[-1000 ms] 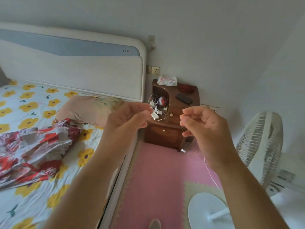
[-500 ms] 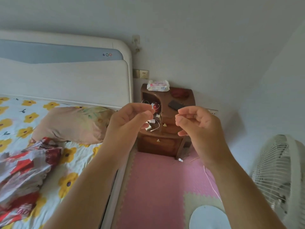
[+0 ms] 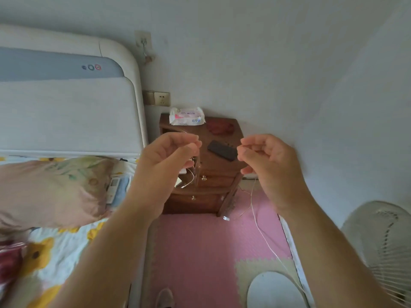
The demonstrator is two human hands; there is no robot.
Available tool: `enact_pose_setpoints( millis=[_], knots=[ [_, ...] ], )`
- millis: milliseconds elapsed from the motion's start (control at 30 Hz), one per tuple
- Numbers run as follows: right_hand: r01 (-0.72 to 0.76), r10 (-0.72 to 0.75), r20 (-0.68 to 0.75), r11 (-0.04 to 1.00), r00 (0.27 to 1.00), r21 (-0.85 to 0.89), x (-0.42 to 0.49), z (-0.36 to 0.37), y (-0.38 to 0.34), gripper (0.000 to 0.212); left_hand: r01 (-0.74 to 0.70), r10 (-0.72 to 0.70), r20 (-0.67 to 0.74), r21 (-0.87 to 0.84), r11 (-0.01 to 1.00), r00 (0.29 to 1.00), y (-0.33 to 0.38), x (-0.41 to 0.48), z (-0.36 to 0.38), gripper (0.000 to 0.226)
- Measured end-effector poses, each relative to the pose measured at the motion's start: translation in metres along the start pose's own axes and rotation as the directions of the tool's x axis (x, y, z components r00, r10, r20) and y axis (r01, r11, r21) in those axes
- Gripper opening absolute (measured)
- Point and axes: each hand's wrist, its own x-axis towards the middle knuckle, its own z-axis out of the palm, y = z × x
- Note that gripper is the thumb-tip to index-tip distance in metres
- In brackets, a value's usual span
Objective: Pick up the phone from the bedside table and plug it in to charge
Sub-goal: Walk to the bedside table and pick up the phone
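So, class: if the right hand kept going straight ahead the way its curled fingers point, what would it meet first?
Probably the dark phone lying on the bedside table: the right hand has its fingertips aimed at the phone's near end. Depth from one view is uncertain.

I'm looking into a home bedroom: a bed with a flowered sheet, a pillow and a padded headboard, a wooden nightstand against the wall, a socket above it, pink foam mats and a fan.
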Motion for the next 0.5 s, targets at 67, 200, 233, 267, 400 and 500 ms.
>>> enact_pose_setpoints(
  millis=[67,200,233,267,400,500],
  knots=[
    [-0.006,0.006,-0.034,1.0,0.999,-0.009,0.016,0.007,0.003,0.013,0.005,-0.005,0.02,-0.01,1.0,1.0,0.0,0.023,-0.006,0.02],
    [-0.029,0.028,-0.052,0.999,0.998,-0.028,0.045,0.013,0.015,0.012,0.038,-0.038,0.043,-0.005,0.999,0.998,-0.004,0.062,-0.011,0.022],
    [-0.033,0.031,-0.054,0.999,0.998,-0.038,0.052,0.014,0.018,0.013,0.049,-0.049,0.047,-0.006,0.999,0.998,-0.006,0.07,-0.011,0.02],
    [-0.036,0.033,-0.055,0.998,0.998,-0.048,0.06,0.014,0.023,0.014,0.059,-0.059,0.05,-0.004,0.998,0.997,-0.009,0.079,-0.011,0.017],
    [-0.057,0.054,-0.052,0.997,0.997,-0.05,0.09,0.015,0.045,0.017,0.099,-0.101,0.044,0.043,0.994,0.994,-0.023,0.115,-0.003,0.016],
    [-0.073,0.071,-0.051,0.996,0.996,-0.043,0.119,0.011,0.062,0.019,0.122,-0.125,0.039,0.075,0.99,0.991,-0.032,0.141,0.008,0.016]
  ],
)
